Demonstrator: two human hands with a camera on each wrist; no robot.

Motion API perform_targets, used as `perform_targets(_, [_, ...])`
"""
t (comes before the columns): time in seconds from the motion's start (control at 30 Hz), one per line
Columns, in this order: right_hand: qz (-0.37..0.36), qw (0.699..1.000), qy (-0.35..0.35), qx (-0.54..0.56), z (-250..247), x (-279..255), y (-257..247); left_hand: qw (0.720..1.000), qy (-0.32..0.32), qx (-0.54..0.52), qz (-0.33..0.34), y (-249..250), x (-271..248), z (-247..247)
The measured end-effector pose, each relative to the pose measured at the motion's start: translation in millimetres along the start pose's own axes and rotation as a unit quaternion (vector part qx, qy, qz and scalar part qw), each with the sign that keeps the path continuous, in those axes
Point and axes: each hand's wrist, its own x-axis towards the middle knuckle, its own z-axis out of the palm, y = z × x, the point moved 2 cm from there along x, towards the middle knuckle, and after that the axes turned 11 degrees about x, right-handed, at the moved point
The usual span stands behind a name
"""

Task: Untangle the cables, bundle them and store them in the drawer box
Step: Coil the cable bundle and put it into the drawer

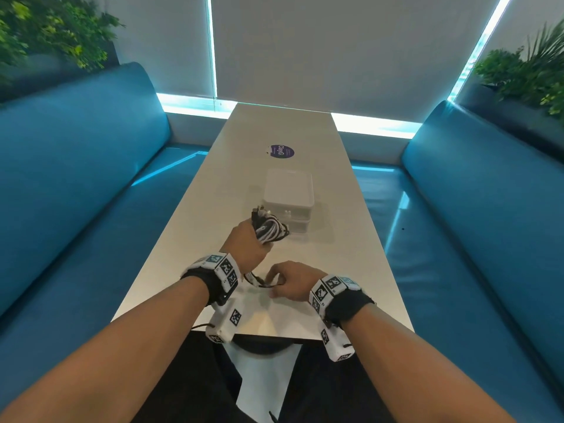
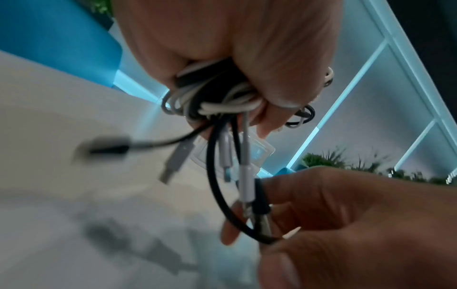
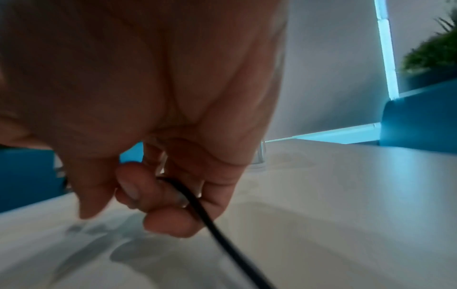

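My left hand (image 1: 247, 241) grips a coiled bundle of black and white cables (image 1: 270, 228) above the table, just in front of the white drawer box (image 1: 288, 196). In the left wrist view the bundle (image 2: 212, 97) sits in my fist, and several plug ends hang down from it. My right hand (image 1: 290, 280) sits lower and nearer me and pinches a loose black cable (image 1: 259, 283) that loops down from the bundle. The right wrist view shows this black cable (image 3: 197, 207) running between my thumb and fingertips (image 3: 170, 223). The box's drawers look closed.
A long white table (image 1: 351, 239) runs away from me, with a purple round sticker (image 1: 282, 152) beyond the box. Blue benches (image 1: 76, 178) flank both sides. Plants (image 1: 531, 74) stand behind the backrests.
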Motion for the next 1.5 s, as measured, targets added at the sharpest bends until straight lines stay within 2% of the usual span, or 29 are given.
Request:
perform_targets(0.07, [-0.001,0.999,0.011,-0.037,-4,-1,7,1.000,-0.018,0.014,0.010,-3,-3,0])
perform_targets(0.17, [0.014,0.998,0.064,0.013,-15,-2,14,0.997,-0.071,0.028,0.006,-5,-8,6])
perform_targets(0.27, [0.016,0.993,0.106,0.046,-23,-2,20,0.991,-0.130,0.031,0.028,0,-14,12])
perform_targets(0.37, [0.016,0.988,0.137,0.067,-27,-2,25,0.989,-0.132,0.048,0.034,3,-12,14])
perform_targets(0.5, [0.026,0.980,0.167,0.107,-29,-2,27,0.987,-0.159,0.037,0.002,3,-10,17])
perform_targets(0.67, [0.024,0.976,0.174,0.130,-33,-2,23,0.989,-0.108,0.098,-0.026,2,-7,17])
perform_targets(0.73, [0.021,0.976,0.174,0.127,-37,-2,20,0.988,-0.097,0.113,-0.046,1,-5,15])
perform_targets(0.9, [0.037,0.978,0.199,0.057,-44,-10,30,0.983,-0.122,0.121,-0.066,-8,2,4])
perform_targets(1.0, [0.058,0.969,0.232,0.068,-45,-13,35,0.987,-0.129,0.065,-0.070,-8,-1,4])
perform_targets(1.07, [0.068,0.967,0.223,0.106,-42,-12,34,0.990,-0.113,0.036,-0.070,-5,-3,8])
perform_targets(1.13, [0.075,0.957,0.206,0.191,-38,-11,30,0.993,-0.099,0.023,-0.062,-2,-4,14])
perform_targets(1.27, [0.060,0.926,0.165,0.335,-32,-5,22,0.991,-0.121,-0.011,-0.052,2,-7,23])
perform_targets(1.37, [0.035,0.915,0.150,0.373,-35,-6,17,0.987,-0.158,0.000,-0.031,2,-8,28])
perform_targets(1.5, [0.027,0.908,0.149,0.390,-38,-7,19,0.977,-0.190,-0.096,-0.023,6,-13,32])
